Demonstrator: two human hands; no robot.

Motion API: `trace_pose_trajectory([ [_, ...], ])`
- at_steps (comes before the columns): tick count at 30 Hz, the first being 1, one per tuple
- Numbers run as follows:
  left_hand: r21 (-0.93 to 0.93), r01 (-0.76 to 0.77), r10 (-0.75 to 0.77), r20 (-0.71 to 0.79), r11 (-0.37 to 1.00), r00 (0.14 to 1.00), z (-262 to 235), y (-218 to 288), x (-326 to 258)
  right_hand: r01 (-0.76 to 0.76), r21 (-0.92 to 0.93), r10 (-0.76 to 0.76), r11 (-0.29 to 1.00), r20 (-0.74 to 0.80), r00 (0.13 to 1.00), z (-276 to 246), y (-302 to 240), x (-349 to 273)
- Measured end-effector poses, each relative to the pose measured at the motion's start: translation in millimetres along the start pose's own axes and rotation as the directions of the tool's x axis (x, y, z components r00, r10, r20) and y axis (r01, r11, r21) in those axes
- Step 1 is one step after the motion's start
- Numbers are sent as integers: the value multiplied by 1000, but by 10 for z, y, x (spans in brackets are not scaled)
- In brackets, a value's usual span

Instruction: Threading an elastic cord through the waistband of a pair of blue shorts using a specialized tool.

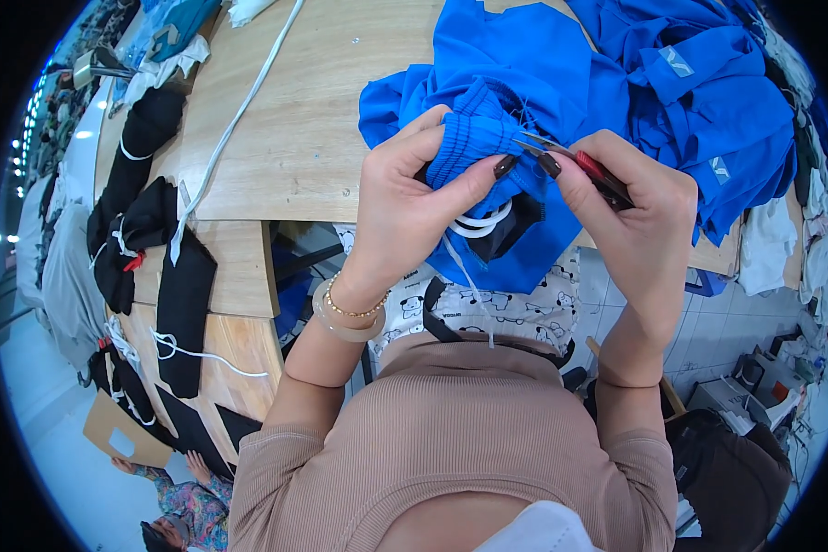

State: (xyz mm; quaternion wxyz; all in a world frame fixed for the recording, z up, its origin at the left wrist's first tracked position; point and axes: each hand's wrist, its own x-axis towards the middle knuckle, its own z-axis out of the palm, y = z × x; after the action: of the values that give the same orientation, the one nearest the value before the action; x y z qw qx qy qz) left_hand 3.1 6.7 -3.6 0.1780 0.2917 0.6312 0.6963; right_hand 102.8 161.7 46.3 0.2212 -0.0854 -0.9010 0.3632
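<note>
A blue garment with a gathered elastic waistband lies over the table's near edge and hangs down in front of me. My left hand grips the waistband, its thumb pressed on the near side. In my right hand is a pair of thread snips with red and black handles. Their pointed blades stand apart at the band, close to loose threads. A white drawstring dangles below the band. White loops show just under my left thumb.
More blue garments are heaped at the right. A white cord crosses the wooden table. Black fabric pieces with white ties lie at the left. Another person holds a cardboard piece at the lower left. A dark chair stands at the lower right.
</note>
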Motion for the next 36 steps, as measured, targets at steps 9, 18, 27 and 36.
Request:
trace_pose_trajectory([
  [9, -92, 70, -71, -6, 993, 997, 11, 73, -19, -10, 161, 13, 987, -19, 1000, 72, 81, -4],
  [18, -80, 48, -46, 22, 996, 999, 32, 56, -23, -127, 474, 179, 871, -67, 982, 35, 80, -10],
  [27, 3, -45, 45, -2, 999, 999, 10, 3, -7, -64, 87, 61, 994, 35, 998, -20, -2, -52],
  [36, 28, -66, 66, 5, 997, 998, -3, -19, -6, -22, 55, 21, 998, 24, 999, -7, -7, -39],
])
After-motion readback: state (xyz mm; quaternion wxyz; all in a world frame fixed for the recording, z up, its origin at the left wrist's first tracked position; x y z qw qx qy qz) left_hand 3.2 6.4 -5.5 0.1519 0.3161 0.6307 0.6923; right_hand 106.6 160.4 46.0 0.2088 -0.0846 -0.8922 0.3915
